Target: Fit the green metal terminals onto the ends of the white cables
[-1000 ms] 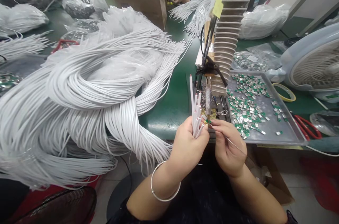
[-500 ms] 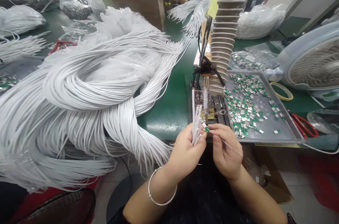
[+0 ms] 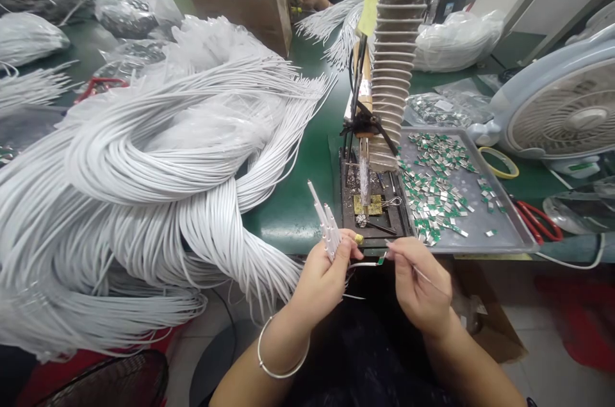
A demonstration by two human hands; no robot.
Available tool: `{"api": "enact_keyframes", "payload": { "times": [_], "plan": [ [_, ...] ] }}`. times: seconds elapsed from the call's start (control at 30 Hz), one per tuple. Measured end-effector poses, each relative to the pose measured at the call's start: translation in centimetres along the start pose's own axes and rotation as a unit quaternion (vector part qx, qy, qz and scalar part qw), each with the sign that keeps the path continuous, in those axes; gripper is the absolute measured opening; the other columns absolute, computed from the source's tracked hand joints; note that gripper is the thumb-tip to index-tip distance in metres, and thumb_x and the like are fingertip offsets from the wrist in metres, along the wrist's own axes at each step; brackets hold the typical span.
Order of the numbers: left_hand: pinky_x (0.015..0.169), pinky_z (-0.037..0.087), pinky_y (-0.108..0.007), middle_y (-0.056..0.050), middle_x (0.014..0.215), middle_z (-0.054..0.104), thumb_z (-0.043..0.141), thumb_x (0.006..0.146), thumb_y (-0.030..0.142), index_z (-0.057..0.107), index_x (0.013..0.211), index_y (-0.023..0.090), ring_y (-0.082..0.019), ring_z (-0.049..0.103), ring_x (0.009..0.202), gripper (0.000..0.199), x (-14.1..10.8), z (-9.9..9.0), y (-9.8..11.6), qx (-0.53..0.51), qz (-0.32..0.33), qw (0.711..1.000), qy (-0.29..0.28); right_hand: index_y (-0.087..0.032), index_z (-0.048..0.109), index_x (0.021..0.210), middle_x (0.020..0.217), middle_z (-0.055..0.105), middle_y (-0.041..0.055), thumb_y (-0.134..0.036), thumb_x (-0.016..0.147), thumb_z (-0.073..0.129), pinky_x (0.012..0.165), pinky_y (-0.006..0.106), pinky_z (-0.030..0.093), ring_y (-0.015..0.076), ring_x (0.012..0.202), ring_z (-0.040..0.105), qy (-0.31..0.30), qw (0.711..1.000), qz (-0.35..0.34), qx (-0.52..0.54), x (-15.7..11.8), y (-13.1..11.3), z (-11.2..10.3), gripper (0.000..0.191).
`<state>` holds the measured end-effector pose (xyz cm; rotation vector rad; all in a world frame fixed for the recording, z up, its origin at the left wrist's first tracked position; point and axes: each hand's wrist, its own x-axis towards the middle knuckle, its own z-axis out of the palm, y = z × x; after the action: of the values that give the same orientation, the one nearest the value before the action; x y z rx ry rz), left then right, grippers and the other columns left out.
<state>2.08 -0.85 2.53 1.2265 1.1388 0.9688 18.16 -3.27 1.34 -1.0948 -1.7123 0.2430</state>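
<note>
Fingers of left hand [image 3: 319, 288] wrapped round a bunch of white wires [image 3: 330, 231]; right hand [image 3: 425, 295] pinched on a thin strand [image 3: 423, 276]. One wire end [image 3: 364, 264], small green board [image 3: 381, 260] on it, sits between the hands just beside the right fingertips, contact unclear. Beyond: soldering iron [image 3: 364, 160] pointing down, tray [image 3: 509, 231] of boards [image 3: 435, 186] to its right, cable heap [image 3: 148, 176] left.

Held wires [image 3: 327, 227], frame ctr: white. Small board [image 3: 381, 260] just R: green. Big wire heap [image 3: 158, 170], L side: white too. Table [image 3: 276, 227]: dk green. Tray [image 3: 500, 237], R of ctr: grey, w/ green-&-silver boards [image 3: 435, 192]. Hose [image 3: 391, 61], upper ctr: brownish grey, pale rings (looks striped); note [image 3: 371, 4] yellow. Fan [image 3: 571, 96], far R: lt blue & grey.
</note>
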Motion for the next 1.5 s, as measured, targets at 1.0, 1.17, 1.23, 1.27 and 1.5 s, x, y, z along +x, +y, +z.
{"api": "enact_keyframes", "payload": {
  "times": [1.0, 1.17, 1.23, 1.27, 1.5],
  "plan": [
    [0.065, 0.04, -0.026, -0.003, 0.084, 0.053, 0.062, 0.082, 0.029, 0.057, 0.085, 0.016, -0.01, 0.048, 0.067, 0.014, 0.5, -1.8, -3.7, -0.239, 0.007, 0.949, -0.206, -0.02, 0.06, 0.089, 0.083, 0.065, 0.0058, -0.021, 0.082, 0.043, 0.07, 0.03, 0.047, 0.019, 0.078, 0.062, -0.092, 0.934, 0.099, -0.332, 4.2, 5.3, -5.4, 0.018],
    [0.068, 0.041, -0.025, -0.004, 0.081, 0.056, 0.067, 0.078, 0.031, 0.06, 0.091, 0.016, -0.011, 0.051, 0.071, 0.021, 0.1, -2.1, -3.4, -0.265, 0.006, 0.934, -0.24, -0.02, 0.059, 0.09, 0.079, 0.062, 0.0028, -0.018, 0.084, 0.047, 0.074, 0.028, 0.047, 0.0159, 0.077, 0.061, -0.009, 0.958, 0.068, -0.279, 3.6, 4.0, -5.2, 0.013],
    [0.069, 0.042, -0.026, -0.005, 0.082, 0.057, 0.068, 0.077, 0.034, 0.062, 0.097, 0.016, -0.012, 0.053, 0.071, 0.028, -0.1, -2.1, -3.6, -0.29, -0.002, 0.925, -0.244, -0.021, 0.058, 0.092, 0.076, 0.06, 0.001, -0.017, 0.085, 0.049, 0.073, 0.028, 0.047, 0.0146, 0.073, 0.06, -0.002, 0.969, 0.07, -0.237, 3.3, 3.6, -5.0, 0.013],
    [0.069, 0.042, -0.026, -0.005, 0.082, 0.058, 0.069, 0.076, 0.036, 0.063, 0.1, 0.016, -0.012, 0.053, 0.072, 0.031, -0.2, -2.1, -3.8, -0.3, -0.007, 0.923, -0.241, -0.021, 0.058, 0.093, 0.076, 0.059, 0.0004, -0.016, 0.085, 0.049, 0.072, 0.028, 0.047, 0.014, 0.071, 0.06, -0.002, 0.975, 0.07, -0.213, 3.2, 3.5, -4.9, 0.014],
    [0.07, 0.042, -0.028, -0.004, 0.081, 0.056, 0.066, 0.079, 0.034, 0.062, 0.09, 0.015, -0.013, 0.052, 0.073, 0.023, -0.1, -2.2, -4.1, -0.233, -0.017, 0.949, -0.211, -0.021, 0.059, 0.092, 0.075, 0.056, 0.0, -0.008, 0.083, 0.051, 0.07, 0.029, 0.047, 0.0134, 0.07, 0.056, -0.007, 0.992, 0.051, -0.111, 2.9, 2.1, -3.9, 0.018]
  ]
}}
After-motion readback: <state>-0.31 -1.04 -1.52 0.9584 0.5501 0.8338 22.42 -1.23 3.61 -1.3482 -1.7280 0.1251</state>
